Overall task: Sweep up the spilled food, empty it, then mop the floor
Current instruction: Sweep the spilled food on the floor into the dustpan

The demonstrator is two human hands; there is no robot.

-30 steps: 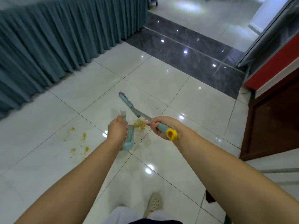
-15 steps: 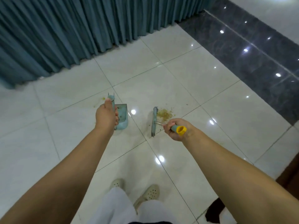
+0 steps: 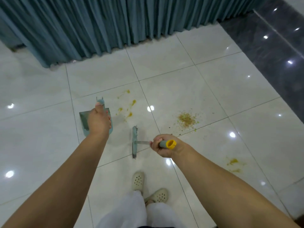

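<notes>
Left hand grips plastic dustpan; right hand fingers wrap slim broom, crumbly food beside.

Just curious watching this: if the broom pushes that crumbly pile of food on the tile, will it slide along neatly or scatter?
The crumb pile looks loose and dry, with stray bits round it, so it would probably scatter some. The glossy floor tile should let it slide easily.

Both arms extended downward, left hand fisted — grip closed, right hand likewise

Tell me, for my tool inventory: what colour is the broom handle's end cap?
Yellow, seen in the head view.
</notes>
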